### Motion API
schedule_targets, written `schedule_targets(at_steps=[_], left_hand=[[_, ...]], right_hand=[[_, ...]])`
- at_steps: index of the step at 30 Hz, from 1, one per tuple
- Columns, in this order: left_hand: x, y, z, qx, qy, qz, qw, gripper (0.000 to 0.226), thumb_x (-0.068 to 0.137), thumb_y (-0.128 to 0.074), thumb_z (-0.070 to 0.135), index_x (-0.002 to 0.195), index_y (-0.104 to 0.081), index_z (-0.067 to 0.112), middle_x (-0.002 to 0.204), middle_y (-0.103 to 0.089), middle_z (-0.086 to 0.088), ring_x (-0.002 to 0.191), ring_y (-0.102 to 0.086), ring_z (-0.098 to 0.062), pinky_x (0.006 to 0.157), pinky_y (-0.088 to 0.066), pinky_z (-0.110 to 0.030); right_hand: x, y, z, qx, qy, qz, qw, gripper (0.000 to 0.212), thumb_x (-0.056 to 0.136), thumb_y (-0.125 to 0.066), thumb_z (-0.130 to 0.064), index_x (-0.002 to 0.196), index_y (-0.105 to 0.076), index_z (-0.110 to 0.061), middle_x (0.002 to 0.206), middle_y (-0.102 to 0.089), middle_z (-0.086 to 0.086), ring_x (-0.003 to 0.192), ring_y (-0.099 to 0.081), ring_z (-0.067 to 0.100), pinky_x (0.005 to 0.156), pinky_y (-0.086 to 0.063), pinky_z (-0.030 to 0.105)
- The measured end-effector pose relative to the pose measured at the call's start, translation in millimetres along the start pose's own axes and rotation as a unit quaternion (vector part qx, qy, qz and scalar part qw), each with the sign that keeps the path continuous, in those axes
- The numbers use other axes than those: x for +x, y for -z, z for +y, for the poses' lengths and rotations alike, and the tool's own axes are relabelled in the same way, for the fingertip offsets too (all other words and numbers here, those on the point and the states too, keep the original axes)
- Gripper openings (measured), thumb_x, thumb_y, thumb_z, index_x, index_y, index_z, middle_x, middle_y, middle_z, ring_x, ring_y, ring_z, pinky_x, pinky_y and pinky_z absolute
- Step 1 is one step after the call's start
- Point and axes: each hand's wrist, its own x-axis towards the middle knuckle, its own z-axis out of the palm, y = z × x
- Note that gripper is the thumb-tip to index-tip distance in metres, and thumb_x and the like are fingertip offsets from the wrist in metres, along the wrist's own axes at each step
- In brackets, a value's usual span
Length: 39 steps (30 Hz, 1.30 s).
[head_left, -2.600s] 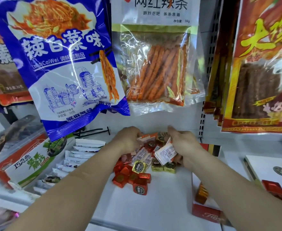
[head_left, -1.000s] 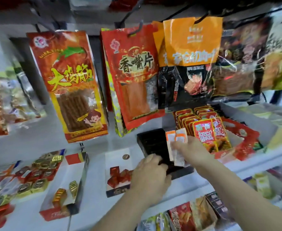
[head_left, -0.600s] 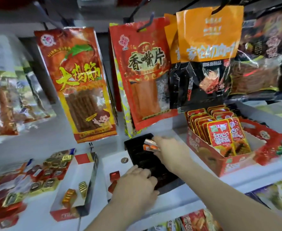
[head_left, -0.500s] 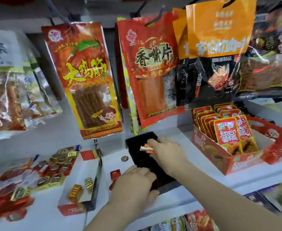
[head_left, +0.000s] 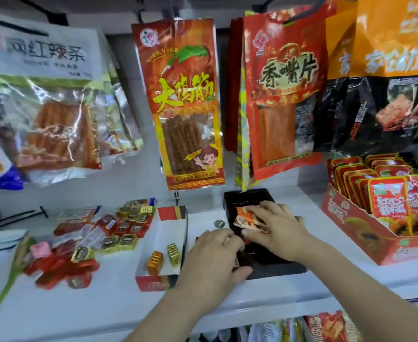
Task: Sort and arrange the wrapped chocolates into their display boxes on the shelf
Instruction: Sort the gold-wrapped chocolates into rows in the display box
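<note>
Nearest the camera, the left grip (head_left: 212,257), a bare hand, lay knuckles-up at the left edge of the black tray (head_left: 277,266). Its fingers were bent and its thumb sat on the tray's near left corner; whether it clasped anything could not be told. Just beyond and to the right, the right grip (head_left: 277,230) was over the tray's middle, fingers closed on a few orange-and-white wrapped chocolates (head_left: 246,218) held flat and low in the tray; contact with the tray floor was not resolvable. The tray sat on the white shelf (head_left: 91,307). Just left of the left grip stood an open red-and-white display box (head_left: 153,283) holding one orange-wrapped chocolate (head_left: 155,262) and one gold-wrapped chocolate (head_left: 173,254), side by side near its front right. Between that box and the tray was a white box (head_left: 203,219), largely hidden by the left grip. Further left, a loose pile of red and gold chocolates (head_left: 119,230) lay on the shelf outside any box. Right of the tray stood a red carton (head_left: 351,218) of upright snack packets. Hanging snack bags (head_left: 188,107) filled the back.
</note>
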Motion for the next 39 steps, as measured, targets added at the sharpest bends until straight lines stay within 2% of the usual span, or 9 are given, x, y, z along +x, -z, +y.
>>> schedule_targets(at_steps=[5, 11, 16, 18, 22, 26, 29, 31, 39], left_hand=[[-8, 35, -29, -0.024, 0.088, 0.069, 0.993, 0.031, 0.092, -0.049, 0.033, 0.123, -0.05, 0.032, 0.132, -0.043, 0.013, 0.121, -0.04, -0.011, 0.094, -0.039, -0.027], [-45, 55, -98, -0.028, 0.22, -0.029, 0.975, 0.044, 0.094, -0.05, 0.037, 0.136, -0.039, 0.034, 0.141, -0.039, 0.004, 0.129, -0.036, -0.018, 0.105, -0.033, -0.031], [-72, 55, -120, -0.132, 0.22, -0.068, 0.964, 0.046, 0.096, -0.051, 0.036, 0.137, -0.034, 0.044, 0.128, -0.043, 0.01, 0.103, -0.053, -0.008, 0.086, -0.043, -0.023], [-77, 50, -118, -0.145, 0.196, -0.082, 0.966, 0.042, 0.098, -0.048, 0.034, 0.137, -0.037, 0.043, 0.128, -0.043, 0.014, 0.104, -0.054, -0.007, 0.085, -0.042, -0.02], [-83, 49, -122, -0.14, 0.195, -0.062, 0.969, 0.03, 0.097, -0.049, 0.031, 0.126, -0.054, 0.034, 0.112, -0.056, 0.007, 0.089, -0.061, -0.008, 0.081, -0.049, -0.025], [-82, 58, -136, -0.179, 0.228, -0.023, 0.957, 0.032, 0.095, -0.053, 0.027, 0.127, -0.053, 0.034, 0.107, -0.06, 0.012, 0.094, -0.059, -0.006, 0.081, -0.048, -0.02], [-69, 56, -163, -0.058, 0.269, 0.05, 0.96, 0.046, 0.092, -0.055, 0.028, 0.137, -0.047, 0.027, 0.129, -0.056, 0.004, 0.116, -0.052, -0.016, 0.097, -0.045, -0.031], [-57, 49, -176, 0.016, 0.287, 0.003, 0.958, 0.063, 0.088, -0.055, 0.04, 0.145, -0.034, 0.024, 0.142, -0.044, -0.003, 0.128, -0.042, -0.024, 0.106, -0.039, -0.04], [-16, 35, -188, 0.119, 0.293, -0.128, 0.94, 0.085, 0.081, -0.052, 0.065, 0.15, -0.01, 0.034, 0.152, -0.022, -0.007, 0.133, -0.033, -0.037, 0.105, -0.036, -0.05]], right_hand=[[-8, 11, -58, 0.129, 0.077, 0.067, 0.986, 0.055, 0.091, -0.044, -0.056, 0.142, -0.04, -0.033, 0.146, -0.042, -0.009, 0.132, -0.035, 0.014, 0.108, -0.033, 0.035], [-30, 0, -115, 0.014, 0.151, -0.204, 0.967, 0.082, 0.086, -0.047, -0.067, 0.151, -0.006, -0.038, 0.161, -0.006, -0.005, 0.147, -0.004, 0.017, 0.116, -0.018, 0.047], [-29, -19, -134, 0.091, 0.171, -0.158, 0.968, 0.05, 0.083, -0.063, -0.051, 0.125, -0.045, -0.032, 0.118, -0.054, -0.007, 0.106, -0.052, 0.016, 0.09, -0.046, 0.035], [-27, -21, -143, 0.12, 0.154, -0.131, 0.972, 0.038, 0.079, -0.067, -0.048, 0.106, -0.054, -0.025, 0.096, -0.057, -0.007, 0.086, -0.054, 0.014, 0.078, -0.05, 0.033], [-22, -20, -152, 0.114, 0.113, -0.114, 0.98, 0.038, 0.079, -0.065, -0.047, 0.103, -0.065, -0.018, 0.096, -0.064, -0.001, 0.088, -0.06, 0.017, 0.082, -0.052, 0.037], [-17, -21, -156, 0.078, 0.095, -0.077, 0.989, 0.029, 0.085, -0.056, -0.051, 0.08, -0.06, -0.023, 0.082, -0.058, -0.004, 0.077, -0.056, 0.015, 0.061, -0.045, 0.025], [-14, -24, -164, 0.056, 0.093, -0.021, 0.994, 0.032, 0.092, -0.049, -0.046, 0.116, -0.059, -0.026, 0.114, -0.056, -0.002, 0.105, -0.053, 0.016, 0.077, -0.044, 0.025], [-12, -28, -172, 0.073, 0.101, 0.019, 0.992, 0.042, 0.094, -0.048, -0.041, 0.133, -0.05, -0.026, 0.133, -0.05, -0.004, 0.121, -0.047, 0.015, 0.095, -0.043, 0.026], [-3, -40, -179, 0.057, 0.17, -0.035, 0.983, 0.045, 0.09, -0.05, -0.03, 0.136, -0.046, -0.028, 0.133, -0.05, -0.004, 0.122, -0.042, 0.018, 0.097, -0.041, 0.033]])
